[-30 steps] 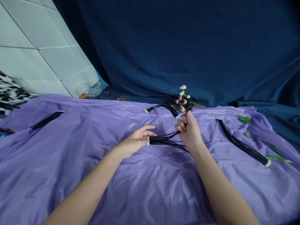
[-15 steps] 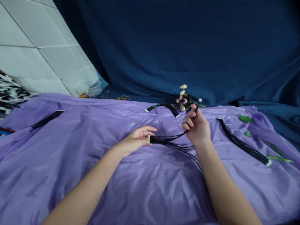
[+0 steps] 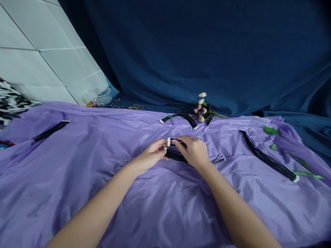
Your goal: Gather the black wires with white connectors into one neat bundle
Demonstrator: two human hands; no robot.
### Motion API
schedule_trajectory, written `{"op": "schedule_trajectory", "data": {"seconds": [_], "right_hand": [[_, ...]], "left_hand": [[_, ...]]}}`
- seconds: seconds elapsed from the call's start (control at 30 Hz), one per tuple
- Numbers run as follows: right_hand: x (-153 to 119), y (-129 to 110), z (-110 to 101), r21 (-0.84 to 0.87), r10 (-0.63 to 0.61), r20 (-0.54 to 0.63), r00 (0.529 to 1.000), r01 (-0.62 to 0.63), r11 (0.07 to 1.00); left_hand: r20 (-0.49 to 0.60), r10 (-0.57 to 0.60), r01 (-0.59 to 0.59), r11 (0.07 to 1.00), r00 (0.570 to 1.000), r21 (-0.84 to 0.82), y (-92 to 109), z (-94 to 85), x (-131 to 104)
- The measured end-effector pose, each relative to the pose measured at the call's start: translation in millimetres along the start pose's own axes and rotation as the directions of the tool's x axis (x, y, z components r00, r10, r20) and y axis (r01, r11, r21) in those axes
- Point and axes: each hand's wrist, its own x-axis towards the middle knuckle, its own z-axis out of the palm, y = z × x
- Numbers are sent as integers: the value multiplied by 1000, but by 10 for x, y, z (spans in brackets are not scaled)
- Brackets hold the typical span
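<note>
Black wire bundle, held low above the centre of the purple cloth, one end at the fingers of the left hand, which are closed on that end. The right hand pinches black wires just behind a white connector, which lies near the left fingertips; whether they touch it cannot be told. Loose wire ends emerge beyond the right hand. Behind the hands, a curved black harness with white ends and a green mark lies beside artificial flowers, cream and pink. To the right, a long black harness slants near green leaves; to the far left lies another black harness. At the back left, a clear plastic container shows small yellow and reddish pieces at its base, too small to identify; yellow loops lie near it. Surface: wrinkled purple cloth. Room: dark blue curtain behind, pale tiled wall at left, and a black-and-white patterned item at the left edge.
</note>
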Motion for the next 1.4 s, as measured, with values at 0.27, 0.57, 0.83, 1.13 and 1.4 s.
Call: {"op": "schedule_trajectory", "data": {"seconds": [0.27,0.57,0.83,1.13,1.4], "right_hand": [[-3,-77,45,-97,27,24,999,-24,995],[-19,-73,36,-81,47,68,997,-42,996],[-15,-79,70,-114,53,114,992,-40,993],[-22,-135,90,-75,75,126,989,-66,995],[-34,-186,87,-51,56,132,990,-50,997]], "left_hand": [[-36,26,-28,998,999,-54,-40,37,16],[35,11,-5,985,999,-172,-42,2,10],[-12,-66,61,970,998,-235,13,39,-8],[-91,-53,30,971,994,-236,-60,69,11],[-139,-99,59,963,985,-264,-27,112,20]]}}
